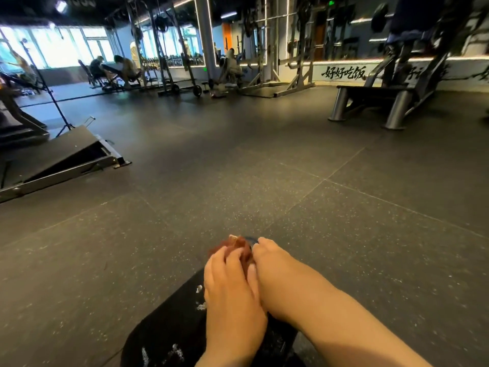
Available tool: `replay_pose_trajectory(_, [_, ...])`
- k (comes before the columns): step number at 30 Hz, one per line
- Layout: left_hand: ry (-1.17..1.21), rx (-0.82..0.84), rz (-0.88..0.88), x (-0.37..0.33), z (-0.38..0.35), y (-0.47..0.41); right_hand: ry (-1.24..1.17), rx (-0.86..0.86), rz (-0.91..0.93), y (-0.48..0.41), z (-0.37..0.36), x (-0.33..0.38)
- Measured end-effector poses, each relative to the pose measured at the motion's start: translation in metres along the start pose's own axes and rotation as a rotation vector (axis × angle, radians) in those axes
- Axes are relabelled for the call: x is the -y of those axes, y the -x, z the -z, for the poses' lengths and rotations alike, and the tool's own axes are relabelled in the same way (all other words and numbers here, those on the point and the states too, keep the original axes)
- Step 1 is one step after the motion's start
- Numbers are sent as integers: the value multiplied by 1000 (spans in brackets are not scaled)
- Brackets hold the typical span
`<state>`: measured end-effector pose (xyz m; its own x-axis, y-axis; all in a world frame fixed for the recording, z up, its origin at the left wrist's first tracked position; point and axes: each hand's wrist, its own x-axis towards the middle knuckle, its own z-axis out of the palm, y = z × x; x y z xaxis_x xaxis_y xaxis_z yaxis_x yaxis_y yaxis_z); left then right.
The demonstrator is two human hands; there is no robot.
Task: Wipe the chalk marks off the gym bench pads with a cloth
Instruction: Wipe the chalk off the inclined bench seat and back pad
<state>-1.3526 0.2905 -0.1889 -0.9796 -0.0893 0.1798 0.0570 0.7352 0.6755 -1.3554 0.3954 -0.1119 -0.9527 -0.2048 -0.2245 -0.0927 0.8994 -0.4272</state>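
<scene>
Cloth (239, 247), reddish-brown, bunched; held just past the far end of the bench pad (172, 313), above the floor (264, 168). Bench pad: black, rounded at its far end, running from the bottom edge of the view toward the hands. Chalk marks (199, 288): white smears on the pad, one group just left of the left wrist and more near the bottom edge. Left hand (230, 282): fingers curled over the top of the cloth, gripping it. Right hand (272, 266): pressed against the left hand, thumb and bent forefinger pinching the cloth's right side; a small dark blue item shows under its fingertip, and what it is cannot be told. Floor: dark speckled rubber tiles with visible seams. Slant board (66, 152): low, black with a metal frame, on the floor at the left, well apart from the hands. Flat bench (370, 92): dark top on grey tubular legs, far right. Racks (299, 49): metal uprights along the back wall. Windows (66, 46): bright, far left. Seated people (124, 67): distant and blurred, near the windows.
</scene>
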Motion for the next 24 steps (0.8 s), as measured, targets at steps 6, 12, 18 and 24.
replay_pose_trajectory(6, [-146,145,-110,8,12,10,12,34,-5,-3,7,2])
replay_pose_trajectory(12, [147,48,44,-8,14,0,3,1,9,-3,6,0])
replay_pose_trajectory(18, [-140,11,-252,5,-3,12,12,27,-15,-2,12,-2])
replay_pose_trajectory(24, [55,-42,-105,-6,2,-7,-7,56,-74,-7,23,5])
